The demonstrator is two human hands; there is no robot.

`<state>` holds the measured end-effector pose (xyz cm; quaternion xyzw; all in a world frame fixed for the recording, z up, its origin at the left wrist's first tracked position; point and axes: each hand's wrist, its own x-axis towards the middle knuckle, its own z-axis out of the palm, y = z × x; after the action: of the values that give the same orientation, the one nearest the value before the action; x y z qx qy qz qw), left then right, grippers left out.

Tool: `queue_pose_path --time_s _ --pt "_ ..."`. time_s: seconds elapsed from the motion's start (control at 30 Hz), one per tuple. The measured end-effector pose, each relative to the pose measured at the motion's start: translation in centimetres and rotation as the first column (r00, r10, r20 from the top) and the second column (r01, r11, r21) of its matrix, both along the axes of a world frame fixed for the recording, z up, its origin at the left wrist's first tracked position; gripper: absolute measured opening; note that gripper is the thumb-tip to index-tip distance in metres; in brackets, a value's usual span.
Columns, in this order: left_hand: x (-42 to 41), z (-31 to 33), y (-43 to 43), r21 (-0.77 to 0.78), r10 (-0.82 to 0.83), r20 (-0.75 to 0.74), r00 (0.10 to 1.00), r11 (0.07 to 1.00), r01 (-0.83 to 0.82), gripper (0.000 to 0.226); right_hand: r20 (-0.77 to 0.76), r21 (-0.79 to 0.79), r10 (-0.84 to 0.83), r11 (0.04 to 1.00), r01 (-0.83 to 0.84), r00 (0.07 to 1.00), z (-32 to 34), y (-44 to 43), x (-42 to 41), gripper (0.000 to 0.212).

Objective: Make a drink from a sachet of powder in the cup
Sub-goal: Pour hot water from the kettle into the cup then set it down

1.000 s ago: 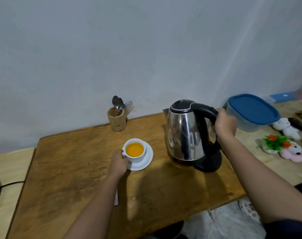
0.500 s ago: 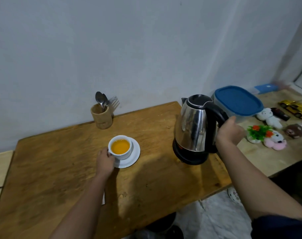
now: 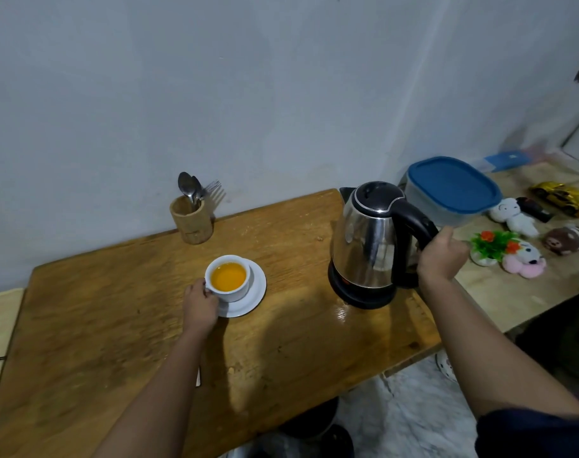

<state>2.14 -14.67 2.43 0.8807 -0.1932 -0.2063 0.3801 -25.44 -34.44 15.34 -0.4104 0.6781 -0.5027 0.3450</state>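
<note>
A white cup [image 3: 230, 289] full of orange drink stands on a white saucer [image 3: 253, 299] in the middle of the wooden table [image 3: 83, 325]. My left hand [image 3: 199, 305] grips the cup at its left side. A steel electric kettle [image 3: 367, 242] with a black lid and handle stands upright on its black base near the table's right edge. My right hand [image 3: 441, 256] is closed around the lower part of the kettle's handle. A thin white strip, perhaps the sachet [image 3: 198, 380], shows beside my left forearm.
A wooden holder [image 3: 191, 219] with spoons and a fork stands at the back by the wall. On the lower table to the right sit a blue-lidded container [image 3: 453, 190], small plush toys [image 3: 516, 219], a plastic plant [image 3: 493, 246] and a gold toy car [image 3: 562, 198].
The kettle has moved right from near the cup and come down level onto its base by the table's right edge. My left hand has stayed on the cup.
</note>
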Motion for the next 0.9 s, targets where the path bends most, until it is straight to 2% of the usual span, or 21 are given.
queue_pose_path --time_s 0.23,0.47,0.9 --pt "0.1 0.0 0.1 0.0 -0.014 -0.006 1.0 1.0 0.014 0.038 0.035 -0.046 -0.014 0.999 0.016 0.999 0.1 0.5 -0.9 0.043" --pt "-0.1 0.1 0.1 -0.004 -0.009 -0.012 1.0 1.0 0.009 0.037 0.135 -0.015 -0.057 0.998 0.06 0.989 -1.5 0.0 -2.2 0.04" --pt "-0.4 0.6 0.0 -0.006 0.012 -0.019 1.0 1.0 -0.013 0.036 0.069 -0.08 0.04 0.996 -0.035 0.997 -1.9 0.4 -2.8 0.042"
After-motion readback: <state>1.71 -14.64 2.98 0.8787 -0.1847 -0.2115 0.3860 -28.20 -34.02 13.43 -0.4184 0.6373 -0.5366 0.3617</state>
